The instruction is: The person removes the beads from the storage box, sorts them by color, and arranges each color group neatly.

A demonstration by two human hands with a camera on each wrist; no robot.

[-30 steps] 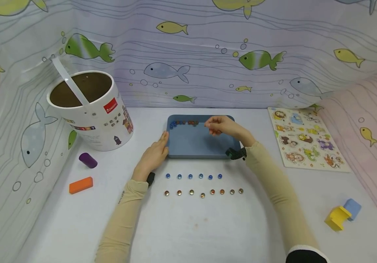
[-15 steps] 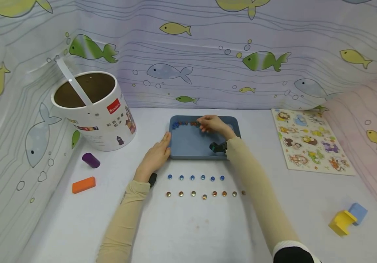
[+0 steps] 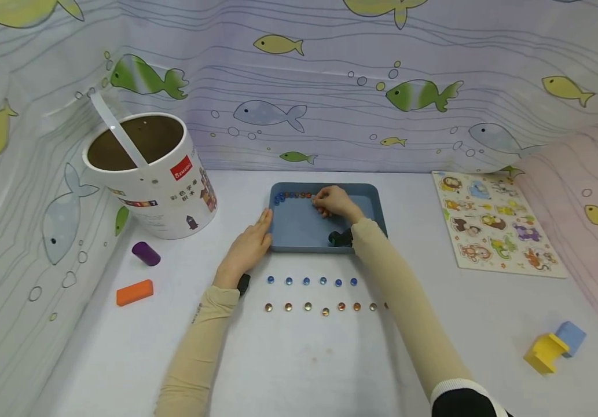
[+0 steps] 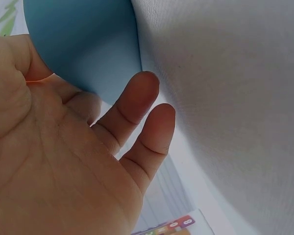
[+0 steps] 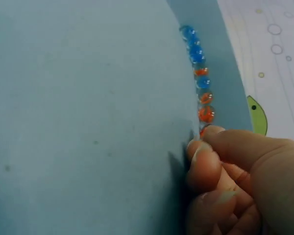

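The blue-grey tray (image 3: 299,234) has blue and orange glass marbles (image 5: 204,82) lined up along its far side. Inside the tray, my right hand (image 3: 336,201) pinches an orange marble (image 5: 204,130) at the near end of that line; fingertips cover most of it. My left hand (image 3: 249,246) rests against the tray's left edge with fingers extended. In the left wrist view, that hand's fingers (image 4: 137,98) lie beside the tray's blue wall (image 4: 95,49). In front of the tray, a row of blue marbles (image 3: 306,281) lies above a row of amber marbles (image 3: 307,306).
A white bucket (image 3: 158,197) with a strap handle stands at the back left. Near it lie a purple cylinder (image 3: 146,253) and an orange block (image 3: 134,292). On the right are an animal picture board (image 3: 496,226), a yellow block (image 3: 546,353) and a blue block (image 3: 571,338).
My right hand has moved left across the tray to the end of the marble line, its fingers now at an orange marble. The left hand stays at the tray's edge.
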